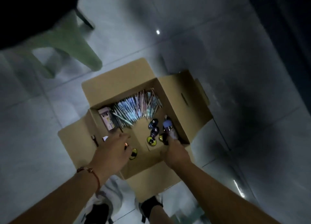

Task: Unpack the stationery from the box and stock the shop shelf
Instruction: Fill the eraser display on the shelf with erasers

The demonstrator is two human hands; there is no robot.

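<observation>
Tiled floor (210, 43): pale, glossy, dim light. A green plastic stool (74, 43) stands well apart from the carton, at the upper left.

Cardboard box (127, 84): open on the floor, all 4 flaps folded out, directly below the person. It holds all the stationery seen; no shelf is in view.

Pens (134, 109): 1 dense fan of pastel pens or pencils, leaning along the far wall of the box.

Pink packet (106, 118): 1 boxed item, upright in the far left corner, touching the pens.

Round items (154, 128): about 5 small glossy pieces, dark blue and yellow, loose on the box bottom between the 2 hands; the kind is too blurred to tell.

Purple item (169, 128): 1 capped cylinder near the right wall.

Left hand (114, 149): over the near left part of the box, fingers extended and relaxed, holding nothing that shows, reaching toward the pens.

Right hand (175, 152): fingers wrapped around the lower end of the purple item.

Handling note: likely step is lifting stock out. Gather the pens as 1 bunch near their middle so none slide free; lift the purple item straight up, clear of the loose round pieces.
</observation>
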